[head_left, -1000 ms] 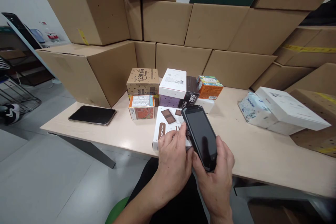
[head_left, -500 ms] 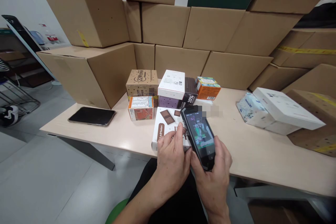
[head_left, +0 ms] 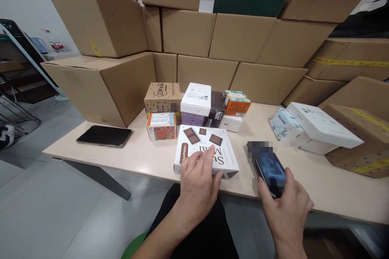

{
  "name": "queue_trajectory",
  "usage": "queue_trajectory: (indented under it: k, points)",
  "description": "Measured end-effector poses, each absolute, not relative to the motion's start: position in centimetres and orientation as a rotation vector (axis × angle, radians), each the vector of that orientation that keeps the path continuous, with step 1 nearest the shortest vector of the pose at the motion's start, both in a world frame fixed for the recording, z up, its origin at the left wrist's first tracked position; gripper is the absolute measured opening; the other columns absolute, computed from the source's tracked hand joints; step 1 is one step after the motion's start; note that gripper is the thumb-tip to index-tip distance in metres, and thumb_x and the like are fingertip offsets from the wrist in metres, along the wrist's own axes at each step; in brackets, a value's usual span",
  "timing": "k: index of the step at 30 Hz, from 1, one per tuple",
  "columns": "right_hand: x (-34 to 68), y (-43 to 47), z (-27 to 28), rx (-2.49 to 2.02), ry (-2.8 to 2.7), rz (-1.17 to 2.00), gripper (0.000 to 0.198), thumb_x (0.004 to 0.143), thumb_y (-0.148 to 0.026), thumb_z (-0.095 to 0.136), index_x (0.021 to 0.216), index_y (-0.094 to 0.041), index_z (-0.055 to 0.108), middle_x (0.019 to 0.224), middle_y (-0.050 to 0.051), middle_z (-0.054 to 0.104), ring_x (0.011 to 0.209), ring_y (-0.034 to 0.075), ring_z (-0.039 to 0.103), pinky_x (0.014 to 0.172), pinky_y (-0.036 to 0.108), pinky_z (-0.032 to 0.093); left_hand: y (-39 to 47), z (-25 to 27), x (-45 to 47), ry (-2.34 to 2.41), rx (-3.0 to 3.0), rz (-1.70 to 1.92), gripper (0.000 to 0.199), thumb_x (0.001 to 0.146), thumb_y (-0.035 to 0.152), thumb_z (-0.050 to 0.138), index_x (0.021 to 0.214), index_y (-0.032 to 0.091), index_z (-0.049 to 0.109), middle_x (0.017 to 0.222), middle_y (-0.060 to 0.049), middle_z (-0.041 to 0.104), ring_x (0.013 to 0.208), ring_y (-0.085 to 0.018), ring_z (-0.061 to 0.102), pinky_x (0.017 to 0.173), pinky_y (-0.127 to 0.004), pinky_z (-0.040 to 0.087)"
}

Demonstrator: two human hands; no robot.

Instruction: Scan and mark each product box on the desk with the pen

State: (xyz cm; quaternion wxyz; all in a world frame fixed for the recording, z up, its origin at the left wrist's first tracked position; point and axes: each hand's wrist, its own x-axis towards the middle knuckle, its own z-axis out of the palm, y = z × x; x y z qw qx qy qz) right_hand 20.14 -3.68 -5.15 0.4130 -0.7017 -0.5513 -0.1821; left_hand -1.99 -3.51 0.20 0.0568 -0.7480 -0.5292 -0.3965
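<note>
A white chocolate meal box (head_left: pixel 226 151) with brown chocolate pieces printed on its top lies flat near the table's front edge. My left hand (head_left: pixel 199 176) rests on its front part, fingers stretched over the lid and the thumb by the near edge. To the right of that box, my right hand (head_left: pixel 287 206) grips a thick black smartphone (head_left: pixel 270 172) by its lower end, thumb on one side and fingers on the other. The phone's screen is lit and its top end tilts away from me; part of it is blurred out.
Behind the white box stand a brown dotted box (head_left: pixel 162 97), an orange-and-white box (head_left: pixel 161 126), a white-lidded purple box (head_left: pixel 196 99) and an orange box (head_left: pixel 237 103). Another phone (head_left: pixel 104 136) lies at left. White boxes (head_left: pixel 325 123) sit at right. Cardboard cartons (head_left: pixel 209 73) wall the back.
My right hand has carried the smartphone to the right, away from above the white box, uncovering its printed top. My left hand stays on the box. The view has shifted slightly.
</note>
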Motion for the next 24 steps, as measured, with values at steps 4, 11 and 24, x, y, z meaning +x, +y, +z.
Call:
queue_trajectory:
  k: [4,11,24]
  points:
    - [21.3,-3.4,-6.5,-1.830,-1.396,-0.511,0.083,0.088,-0.068,0.043,0.134,-0.001,0.058,0.111,0.027,0.057,0.106,0.041,0.054,0.095,0.060,0.042,-3.9,0.4,-2.8,-1.465,-2.314,-1.334,0.056,0.092,0.020,0.061,0.144,0.013,0.041,0.130,-0.013,0.065,0.118,-0.029,0.057,0.101,-0.046,0.044]
    - [20.3,-4.1,-5.2,-1.889,-1.437,-0.494,0.079,0.091,-0.069,0.039,0.127,-0.004,0.064,0.132,0.032,0.049,0.127,0.049,0.041,0.100,0.069,0.034,-4.1,-0.9,-7.4,-1.659,-1.879,-1.723,0.047,0.094,0.025,0.059,0.140,0.021,0.048,0.128,-0.013,0.061,0.119,-0.028,0.055,0.102,-0.047,0.045]
    - [13.2,-3.7,-0.8,-1.428,-1.468,0.768,0.049,0.094,-0.054,0.052,0.133,-0.025,0.061,0.135,0.009,0.064,0.124,0.028,0.060,0.100,0.040,0.051,-4.8,-0.3,-9.7,-2.225,-2.269,-1.891,0.041,0.103,0.046,0.039,0.138,0.032,0.057,0.147,-0.002,0.055,0.138,-0.026,0.047,0.116,-0.046,0.037]
